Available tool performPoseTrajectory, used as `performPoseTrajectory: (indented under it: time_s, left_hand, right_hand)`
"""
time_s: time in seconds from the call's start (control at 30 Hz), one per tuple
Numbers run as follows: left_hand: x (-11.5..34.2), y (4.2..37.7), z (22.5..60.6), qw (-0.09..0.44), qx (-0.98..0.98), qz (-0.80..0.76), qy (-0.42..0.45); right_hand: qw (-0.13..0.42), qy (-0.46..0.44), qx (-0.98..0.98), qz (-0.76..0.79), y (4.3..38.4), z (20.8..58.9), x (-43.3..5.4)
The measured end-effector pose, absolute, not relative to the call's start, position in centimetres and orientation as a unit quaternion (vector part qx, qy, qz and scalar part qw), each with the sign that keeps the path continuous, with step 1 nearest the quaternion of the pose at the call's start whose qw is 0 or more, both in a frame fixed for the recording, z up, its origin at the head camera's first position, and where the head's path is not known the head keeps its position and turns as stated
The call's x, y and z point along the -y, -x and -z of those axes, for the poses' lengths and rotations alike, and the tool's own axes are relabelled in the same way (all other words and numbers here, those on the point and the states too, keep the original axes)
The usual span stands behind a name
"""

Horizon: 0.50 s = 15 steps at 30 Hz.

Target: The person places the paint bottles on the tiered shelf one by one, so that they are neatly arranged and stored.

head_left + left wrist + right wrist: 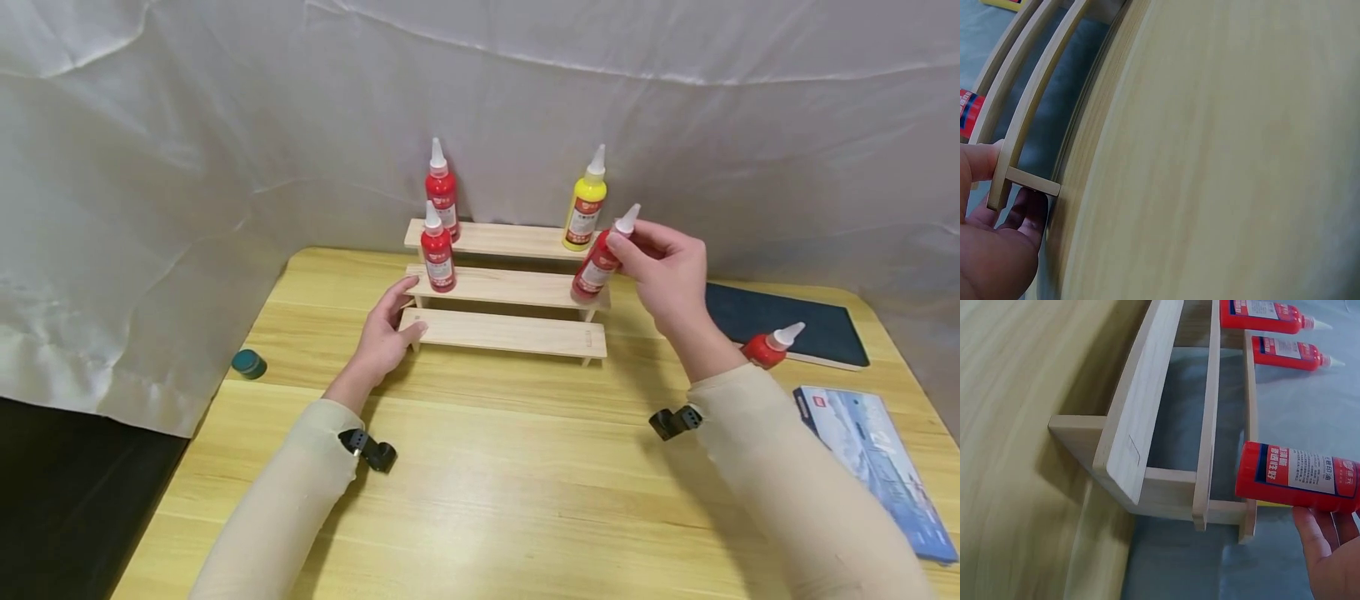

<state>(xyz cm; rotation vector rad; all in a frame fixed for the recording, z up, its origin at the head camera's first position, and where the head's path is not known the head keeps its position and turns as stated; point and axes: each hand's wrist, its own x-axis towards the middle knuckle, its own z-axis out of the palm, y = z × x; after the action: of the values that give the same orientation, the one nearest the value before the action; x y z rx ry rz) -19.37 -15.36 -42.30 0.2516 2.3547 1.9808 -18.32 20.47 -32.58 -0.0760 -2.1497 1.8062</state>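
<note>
A three-tier wooden stand (510, 331) sits toward the back of the table. My left hand (386, 333) grips its left end, thumb on the lowest tier; the left wrist view shows the fingers (1034, 212) bent around that end. My right hand (667, 267) pinches a red squeeze bottle (597, 265) near its white nozzle. This bottle leans over the middle tier's right end, and in the right wrist view its base is apart from that tier. One red bottle (442, 196) stands at the top tier's left, a yellow bottle (585, 208) at its right, and another red bottle (438, 258) on the middle tier's left.
Right of the stand, another red bottle (765, 350) is partly hidden by my right forearm. A dark flat board (787, 321) and a blue-white box (873, 458) lie on that side. A small dark green lidded jar (248, 363) is at the left edge. Grey cloth (510, 108) hangs behind.
</note>
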Motion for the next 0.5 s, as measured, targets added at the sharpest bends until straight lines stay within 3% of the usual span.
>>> performPoseTrajectory:
  time_s: [0.5]
  left_hand:
    - [15.7, 21.0, 45.7, 0.013, -0.759, -0.645, -0.090]
  right_hand:
    - [0.112, 0.047, 0.795, -0.595, 19.7, 33.0, -19.4]
